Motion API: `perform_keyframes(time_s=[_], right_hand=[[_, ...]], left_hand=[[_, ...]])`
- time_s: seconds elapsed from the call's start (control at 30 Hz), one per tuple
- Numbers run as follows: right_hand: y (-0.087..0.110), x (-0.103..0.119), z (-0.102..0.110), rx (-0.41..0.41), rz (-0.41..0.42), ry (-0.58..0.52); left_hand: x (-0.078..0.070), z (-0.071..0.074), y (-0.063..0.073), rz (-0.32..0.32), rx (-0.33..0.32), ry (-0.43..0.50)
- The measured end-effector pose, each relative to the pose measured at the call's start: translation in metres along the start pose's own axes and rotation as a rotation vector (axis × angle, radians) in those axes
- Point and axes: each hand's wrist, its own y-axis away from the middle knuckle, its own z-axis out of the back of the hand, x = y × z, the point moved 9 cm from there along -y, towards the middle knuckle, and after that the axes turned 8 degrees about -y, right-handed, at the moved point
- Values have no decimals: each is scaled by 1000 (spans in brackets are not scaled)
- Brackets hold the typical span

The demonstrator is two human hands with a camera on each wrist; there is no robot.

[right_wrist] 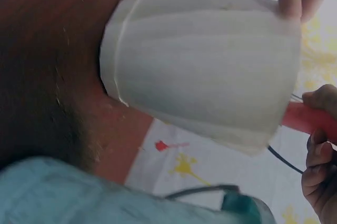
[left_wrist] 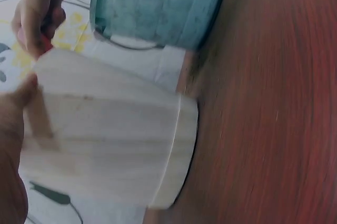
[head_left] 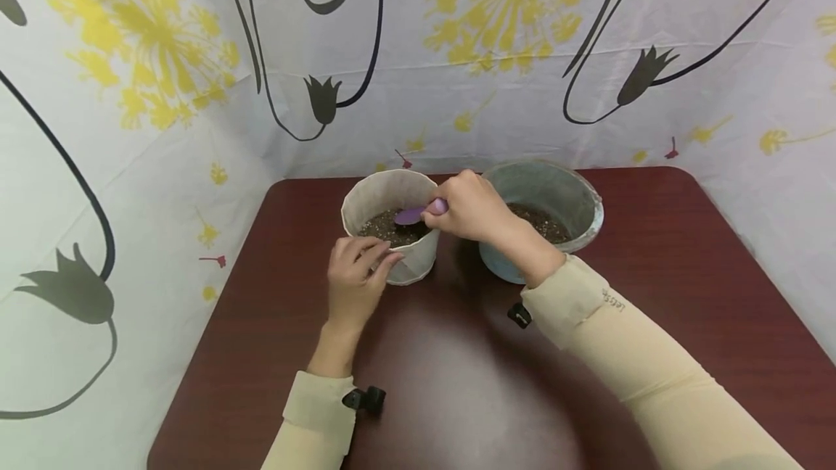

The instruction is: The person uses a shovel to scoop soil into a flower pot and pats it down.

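A white pot [head_left: 418,260] with dark, speckled soil [head_left: 379,227] in it stands upright toward the far side of the table. At its near rim is my left hand [head_left: 353,274], fingers bent over the edge and thumb on the outer wall, pinching it. My right hand [head_left: 473,205] grips the handle of a small purple trowel [head_left: 410,217], which looks red in the wrist views. Its blade is inside the pot, right at the soil. In the right wrist view, the pot's wall [right_wrist: 205,66] hides the blade and only the handle [right_wrist: 305,118] shows.
Right of the pot stands a blue-green bucket [head_left: 588,227] with more soil [head_left: 542,222] inside, partly behind my right forearm. Its wire handle [left_wrist: 131,45] hangs at the side. Both stand on a dark red table [head_left: 294,223], with a flower-patterned cloth [head_left: 405,42] behind.
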Motion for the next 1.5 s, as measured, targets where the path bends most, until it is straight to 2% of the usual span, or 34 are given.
perform_keyframes(time_s=[0.13, 0.23, 0.4, 0.47, 0.53, 0.67, 0.77, 0.87, 0.93, 1.03, 1.17, 1.27, 1.37, 1.5], right_hand=[[-1, 6, 14, -63, 8, -27], [-3, 11, 13, -73, -1, 3], [-4, 9, -14, 34, -53, 52], [-4, 6, -16, 29, -68, 48], [-3, 6, -9, -16, -64, 37], [-1, 6, 4, -96, -54, 0], [-1, 3, 4, -95, -96, -7], [-3, 0, -4, -62, -156, 11], [-4, -1, -9, -37, -174, 17], [-4, 2, -10, -47, -140, 3], [-2, 10, -1, -90, -45, -22], [0, 12, -2, -59, -12, -10], [1, 10, -8, 1, -16, 10], [-2, 11, -13, 28, -15, 14]], left_hand=[[16, 11, -4, -2, 25, 13], [24, 16, -8, 21, 20, 59], [14, 13, -6, 23, -8, 42], [7, 11, -6, 7, -8, 26], [4, 8, -8, -2, 12, 16], [16, 11, -14, 5, 89, 13], [28, 16, -16, 27, 124, 45], [30, 16, -16, 47, 118, 95], [27, 14, -14, 58, 88, 115], [16, 9, -12, 48, 47, 102], [6, 4, -11, 5, 58, 71], [11, 9, -11, 1, 65, 77], [18, 14, -10, 7, 66, 98], [18, 11, -9, 16, 68, 114]])
